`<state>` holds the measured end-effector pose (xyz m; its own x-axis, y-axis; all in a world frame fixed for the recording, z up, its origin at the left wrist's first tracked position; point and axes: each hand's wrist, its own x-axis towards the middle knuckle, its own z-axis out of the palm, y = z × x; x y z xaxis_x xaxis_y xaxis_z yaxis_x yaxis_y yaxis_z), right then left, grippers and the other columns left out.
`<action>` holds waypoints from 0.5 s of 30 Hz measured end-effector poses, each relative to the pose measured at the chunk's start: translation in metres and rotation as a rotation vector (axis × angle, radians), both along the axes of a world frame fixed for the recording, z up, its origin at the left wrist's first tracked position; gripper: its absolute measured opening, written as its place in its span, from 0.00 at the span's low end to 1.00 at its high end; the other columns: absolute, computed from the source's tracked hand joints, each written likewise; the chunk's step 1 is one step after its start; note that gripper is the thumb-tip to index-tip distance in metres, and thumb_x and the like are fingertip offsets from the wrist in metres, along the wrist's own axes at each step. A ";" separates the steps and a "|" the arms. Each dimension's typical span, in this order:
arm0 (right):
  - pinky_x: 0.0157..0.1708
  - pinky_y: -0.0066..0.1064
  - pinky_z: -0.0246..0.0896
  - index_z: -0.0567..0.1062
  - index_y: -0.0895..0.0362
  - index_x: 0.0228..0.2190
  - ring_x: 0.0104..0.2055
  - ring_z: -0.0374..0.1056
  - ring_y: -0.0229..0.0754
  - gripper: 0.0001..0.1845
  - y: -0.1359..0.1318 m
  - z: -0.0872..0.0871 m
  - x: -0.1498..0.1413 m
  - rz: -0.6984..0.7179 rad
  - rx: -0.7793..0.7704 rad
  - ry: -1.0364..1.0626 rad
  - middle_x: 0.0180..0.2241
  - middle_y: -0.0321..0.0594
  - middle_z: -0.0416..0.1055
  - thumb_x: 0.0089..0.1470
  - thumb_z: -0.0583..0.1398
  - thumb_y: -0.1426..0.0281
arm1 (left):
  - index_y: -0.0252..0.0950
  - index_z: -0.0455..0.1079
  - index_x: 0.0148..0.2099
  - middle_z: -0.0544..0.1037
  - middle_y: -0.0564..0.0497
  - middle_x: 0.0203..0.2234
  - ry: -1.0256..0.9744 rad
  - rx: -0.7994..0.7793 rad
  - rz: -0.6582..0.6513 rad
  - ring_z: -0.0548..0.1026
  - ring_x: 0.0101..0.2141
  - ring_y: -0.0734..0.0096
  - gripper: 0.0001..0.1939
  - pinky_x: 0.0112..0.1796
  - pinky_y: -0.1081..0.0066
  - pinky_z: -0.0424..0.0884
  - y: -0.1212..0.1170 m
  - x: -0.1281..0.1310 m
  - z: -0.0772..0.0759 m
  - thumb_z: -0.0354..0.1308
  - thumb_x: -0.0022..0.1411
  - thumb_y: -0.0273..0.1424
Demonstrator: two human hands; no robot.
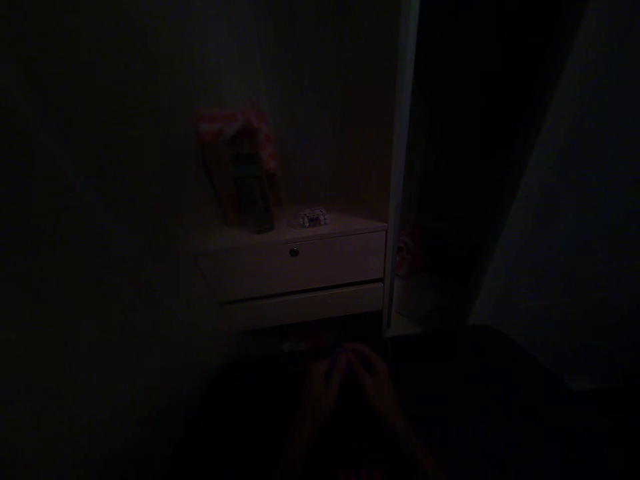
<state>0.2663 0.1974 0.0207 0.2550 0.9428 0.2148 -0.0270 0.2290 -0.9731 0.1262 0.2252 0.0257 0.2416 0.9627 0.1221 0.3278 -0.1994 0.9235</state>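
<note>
The light is very dim. My left hand (323,383) and my right hand (373,377) meet at the fingertips, low in the middle of the view. Fingers of both hands are closed in a pinch around the same spot. A small dark bluish thing may be between them, too dark to name. Just beyond the hands are two pale drawers, the upper drawer (305,267) with a round dark lock or knob (294,252) and the lower drawer (310,303) under it.
On the ledge above the drawers stand a small clear-and-white object (314,217), a dark green box-like thing (254,197) and a red-and-white bag or cloth (235,127). A pale upright panel edge (403,133) rises to the right. Something red (410,257) lies behind it.
</note>
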 end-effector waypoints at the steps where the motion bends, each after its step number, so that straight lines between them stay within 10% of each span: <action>1: 0.53 0.42 0.65 0.81 0.52 0.41 0.49 0.73 0.53 0.17 0.000 0.000 0.000 -0.001 -0.001 -0.004 0.43 0.43 0.80 0.55 0.64 0.54 | 0.31 0.77 0.34 0.80 0.47 0.27 0.013 0.004 -0.001 0.73 0.30 0.64 0.30 0.30 0.71 0.64 0.000 0.000 0.000 0.51 0.65 0.54; 15: 0.48 0.41 0.69 0.78 0.53 0.45 0.46 0.75 0.52 0.23 0.005 -0.008 0.001 0.058 0.000 0.015 0.43 0.43 0.80 0.54 0.65 0.51 | 0.35 0.79 0.38 0.83 0.42 0.32 0.036 0.044 0.013 0.78 0.35 0.56 0.32 0.39 0.65 0.70 0.000 0.001 0.002 0.44 0.66 0.55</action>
<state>0.2672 0.2021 0.0131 0.2027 0.9562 0.2111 -0.0550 0.2264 -0.9725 0.1276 0.2257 0.0274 0.2342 0.9597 0.1555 0.3636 -0.2348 0.9015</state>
